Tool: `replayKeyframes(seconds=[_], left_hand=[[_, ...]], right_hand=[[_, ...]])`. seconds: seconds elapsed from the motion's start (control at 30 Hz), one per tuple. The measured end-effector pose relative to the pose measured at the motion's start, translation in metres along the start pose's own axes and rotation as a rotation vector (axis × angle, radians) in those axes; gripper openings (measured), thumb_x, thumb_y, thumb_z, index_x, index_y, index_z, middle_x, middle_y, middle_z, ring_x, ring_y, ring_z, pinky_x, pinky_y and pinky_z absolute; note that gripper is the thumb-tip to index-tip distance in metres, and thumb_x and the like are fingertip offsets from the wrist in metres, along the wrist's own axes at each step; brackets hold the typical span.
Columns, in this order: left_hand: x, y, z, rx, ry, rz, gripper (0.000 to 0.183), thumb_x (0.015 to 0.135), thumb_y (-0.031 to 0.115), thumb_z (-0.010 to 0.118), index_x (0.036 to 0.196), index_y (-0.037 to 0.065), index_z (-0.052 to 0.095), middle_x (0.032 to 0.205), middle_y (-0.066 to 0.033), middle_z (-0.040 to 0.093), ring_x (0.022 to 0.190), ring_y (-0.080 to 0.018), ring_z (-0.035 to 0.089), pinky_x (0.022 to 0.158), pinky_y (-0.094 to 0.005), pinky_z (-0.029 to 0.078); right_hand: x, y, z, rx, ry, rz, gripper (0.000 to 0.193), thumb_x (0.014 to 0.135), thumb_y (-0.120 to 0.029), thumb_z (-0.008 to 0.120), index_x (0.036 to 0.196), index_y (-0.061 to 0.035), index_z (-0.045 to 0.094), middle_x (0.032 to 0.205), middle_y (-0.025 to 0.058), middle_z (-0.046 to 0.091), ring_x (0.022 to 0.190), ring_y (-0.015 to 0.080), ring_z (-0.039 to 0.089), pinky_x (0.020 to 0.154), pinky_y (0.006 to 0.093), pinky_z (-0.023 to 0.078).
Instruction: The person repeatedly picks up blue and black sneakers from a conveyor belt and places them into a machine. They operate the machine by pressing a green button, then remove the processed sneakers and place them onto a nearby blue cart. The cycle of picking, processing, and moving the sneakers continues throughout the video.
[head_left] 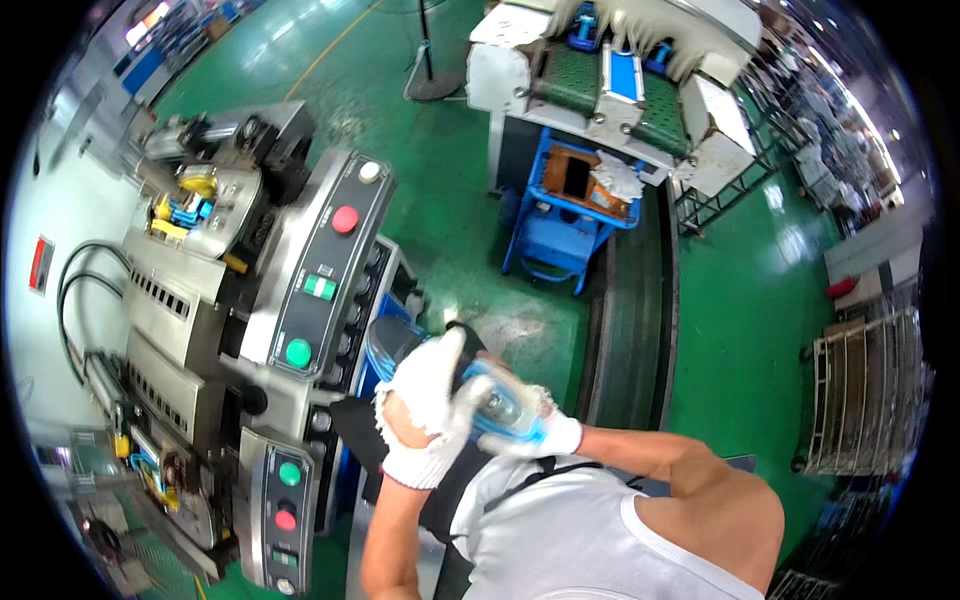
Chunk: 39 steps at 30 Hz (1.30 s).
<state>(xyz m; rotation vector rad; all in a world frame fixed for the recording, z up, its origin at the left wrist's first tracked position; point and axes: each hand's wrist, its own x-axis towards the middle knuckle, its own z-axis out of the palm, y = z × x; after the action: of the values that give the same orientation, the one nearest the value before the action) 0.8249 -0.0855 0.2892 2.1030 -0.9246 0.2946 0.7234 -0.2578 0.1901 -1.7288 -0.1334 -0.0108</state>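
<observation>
Both my hands wear white knit gloves and come together in front of my body. Between them is what looks like a dark shoe upper on a blue last [503, 411], partly blurred. Its dark, blue-edged end [391, 341] points left toward the machine. My left hand [428, 388] is closed over its middle, hiding much of it. Around the light-blue end, my right hand [540, 425] is closed at the right. Beside my left hand is the machine's control panel [327, 270] with coloured buttons.
A steel machine [180, 310] with black hoses stands at left, a second button panel [280, 515] nearer me. Ahead is a conveyor machine [570, 75] carrying blue lasts, with a blue cart [560, 235] below it. A wire rack [865, 400] stands at right.
</observation>
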Motion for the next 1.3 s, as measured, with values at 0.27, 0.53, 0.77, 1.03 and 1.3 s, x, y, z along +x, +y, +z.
replayKeyframes(seconds=[0.27,0.53,0.77,1.03,1.3], left_hand=[[0.055,0.016,0.047,-0.22,-0.156,0.247,0.065,0.077,0.013,0.089,0.134,-0.002,0.063,0.136,-0.028,0.064,0.119,-0.0469,0.066,0.099,-0.0491,0.057],[-0.049,-0.053,0.061,-0.062,-0.3,-0.289,0.054,0.087,0.014,0.083,0.135,0.002,0.062,0.133,-0.0237,0.065,0.118,-0.0435,0.066,0.098,-0.0479,0.057],[-0.141,-0.061,0.051,0.0,-0.243,-0.706,0.051,0.091,0.013,0.08,0.137,0.0,0.061,0.134,-0.0227,0.063,0.107,-0.0371,0.071,0.083,-0.0396,0.062],[-0.228,-0.026,0.019,0.153,0.102,-0.941,0.042,0.098,0.02,0.075,0.133,0.0,0.063,0.131,-0.0218,0.066,0.114,-0.0362,0.07,0.097,-0.0438,0.057],[-0.426,0.028,0.035,0.292,0.836,-1.578,0.031,0.099,0.014,0.071,0.126,-0.001,0.068,0.119,-0.017,0.071,0.106,-0.0297,0.073,0.093,-0.0399,0.057]], right_hand=[[0.099,0.021,-0.171,0.471,0.917,-0.159,0.052,0.091,-0.01,0.075,0.141,-0.0012,0.062,0.133,0.0104,0.069,0.116,0.0202,0.069,0.102,0.0388,0.056],[0.36,0.026,-0.388,-0.378,1.136,0.099,0.095,0.081,-0.058,0.083,0.144,0.0083,0.058,0.14,0.0181,0.067,0.125,0.0285,0.064,0.108,0.0417,0.048],[0.465,0.104,-0.532,-0.913,0.919,0.216,0.094,0.084,-0.063,0.082,0.153,-0.0049,0.054,0.152,0.0155,0.059,0.137,0.0294,0.058,0.112,0.0426,0.048],[0.389,0.105,-0.389,-0.299,0.637,0.235,0.072,0.099,-0.05,0.072,0.144,0.0047,0.061,0.141,0.0161,0.065,0.125,0.0253,0.065,0.108,0.0402,0.053],[0.194,0.166,-0.02,-0.232,-0.199,0.207,0.065,0.102,-0.016,0.072,0.157,0.0036,0.044,0.159,0.0248,0.047,0.142,0.026,0.053,0.104,0.0363,0.055]])
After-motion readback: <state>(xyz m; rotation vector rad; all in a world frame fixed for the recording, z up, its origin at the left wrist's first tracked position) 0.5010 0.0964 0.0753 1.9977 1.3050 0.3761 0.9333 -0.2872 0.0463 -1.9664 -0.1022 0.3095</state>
